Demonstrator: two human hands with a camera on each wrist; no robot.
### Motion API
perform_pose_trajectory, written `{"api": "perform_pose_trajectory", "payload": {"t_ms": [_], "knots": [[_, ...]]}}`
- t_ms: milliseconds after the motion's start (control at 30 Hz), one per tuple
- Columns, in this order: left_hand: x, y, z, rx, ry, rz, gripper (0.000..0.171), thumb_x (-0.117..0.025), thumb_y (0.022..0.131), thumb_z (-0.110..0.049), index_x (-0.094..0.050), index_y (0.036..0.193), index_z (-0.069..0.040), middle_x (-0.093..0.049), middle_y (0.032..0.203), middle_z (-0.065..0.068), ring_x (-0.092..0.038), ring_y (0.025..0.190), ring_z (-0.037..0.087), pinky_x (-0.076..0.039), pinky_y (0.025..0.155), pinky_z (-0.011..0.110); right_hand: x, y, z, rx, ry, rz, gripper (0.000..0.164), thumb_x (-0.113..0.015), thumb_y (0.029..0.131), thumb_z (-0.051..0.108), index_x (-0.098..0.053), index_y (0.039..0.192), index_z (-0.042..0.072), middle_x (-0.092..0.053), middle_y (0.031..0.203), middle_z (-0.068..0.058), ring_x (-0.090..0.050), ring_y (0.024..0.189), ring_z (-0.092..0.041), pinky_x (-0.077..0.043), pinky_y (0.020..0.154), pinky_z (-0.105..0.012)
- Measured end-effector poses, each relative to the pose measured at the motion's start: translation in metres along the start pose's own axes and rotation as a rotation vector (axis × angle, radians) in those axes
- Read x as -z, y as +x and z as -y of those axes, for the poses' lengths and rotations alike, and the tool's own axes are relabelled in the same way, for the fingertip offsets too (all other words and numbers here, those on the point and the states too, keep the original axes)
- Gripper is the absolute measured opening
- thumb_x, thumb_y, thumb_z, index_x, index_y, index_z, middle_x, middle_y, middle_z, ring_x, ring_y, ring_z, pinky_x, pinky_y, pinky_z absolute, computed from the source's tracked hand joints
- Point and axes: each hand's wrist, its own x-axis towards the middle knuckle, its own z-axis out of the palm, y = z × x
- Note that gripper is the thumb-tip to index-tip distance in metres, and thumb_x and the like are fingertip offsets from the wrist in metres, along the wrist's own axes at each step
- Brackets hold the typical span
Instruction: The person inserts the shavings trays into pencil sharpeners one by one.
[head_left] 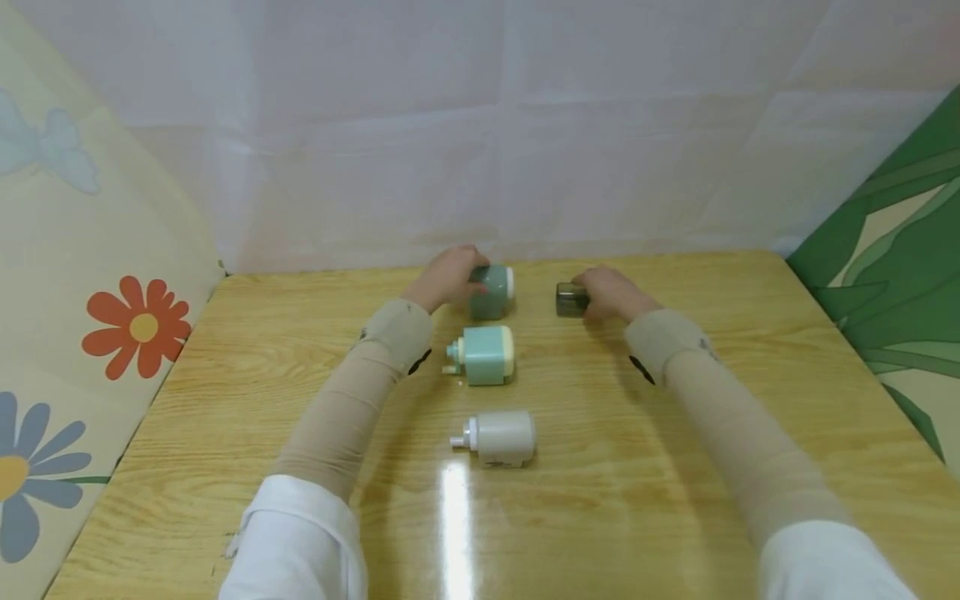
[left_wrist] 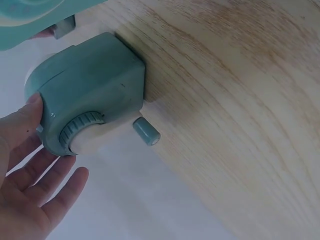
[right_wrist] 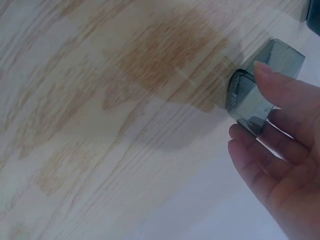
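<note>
My left hand [head_left: 448, 279] grips a dark green hand-crank pencil sharpener [head_left: 492, 293] at the back of the table. In the left wrist view the thumb lies on one side of the sharpener [left_wrist: 95, 75] and the fingers reach under its ribbed dial; the crank's green knob [left_wrist: 147, 132] sticks out. To the right, my right hand [head_left: 611, 293] holds a small see-through smoky drawer [head_left: 572, 300]. Up close, the thumb presses the top of the drawer [right_wrist: 280, 57] while the fingers curl beneath it. A gap separates drawer and sharpener.
A mint and cream sharpener [head_left: 486, 355] lies just in front of the green one. Closer to me is a beige sharpener [head_left: 506, 437], its crank pointing left. Behind the wooden table [head_left: 637, 500] hangs a white cloth [head_left: 495, 167]; printed panels flank both sides.
</note>
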Motion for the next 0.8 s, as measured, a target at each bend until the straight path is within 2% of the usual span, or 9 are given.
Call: {"api": "perform_pose_trajectory", "payload": {"t_ms": [300, 800], "knots": [[0.0051, 0.0042, -0.0058, 0.025, 0.019, 0.014, 0.043, -0.067, 0.082, -0.023, -0.058, 0.118, -0.001, -0.057, 0.112, 0.01, -0.052, 0.1, 0.021, -0.043, 0.089, 0.031, 0.0008, -0.0014, -0.0014, -0.039, 0.022, 0.033, 0.063, -0.071, 0.07, 0.001, -0.045, 0.125, -0.014, -0.047, 0.124, -0.03, -0.042, 0.113, -0.043, -0.035, 0.097, -0.05], [0.006, 0.0004, -0.0065, 0.047, 0.031, 0.034, 0.046, -0.065, 0.084, -0.024, -0.055, 0.123, -0.002, -0.056, 0.117, 0.01, -0.051, 0.103, 0.02, -0.042, 0.091, 0.031, 0.0008, 0.0021, 0.0045, 0.035, 0.002, -0.011, 0.059, -0.069, 0.064, 0.0, -0.05, 0.118, -0.015, -0.052, 0.116, -0.031, -0.047, 0.107, -0.043, -0.038, 0.095, -0.049]]}}
